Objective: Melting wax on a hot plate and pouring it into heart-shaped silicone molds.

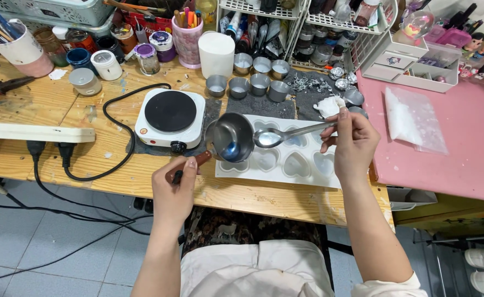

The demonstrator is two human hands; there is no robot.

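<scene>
Left hand (175, 190) nearest, fist wrapped on the handle of a small metal pot (230, 137), tilted over the white heart mould (286, 165). Right hand (353, 144) pinches a spoon (286, 135) at the pot's lip. Over-tilting could spill blue liquid beside the mould.

Bare forearms, white rolled sleeve at right elbow, white garment over lap
</scene>
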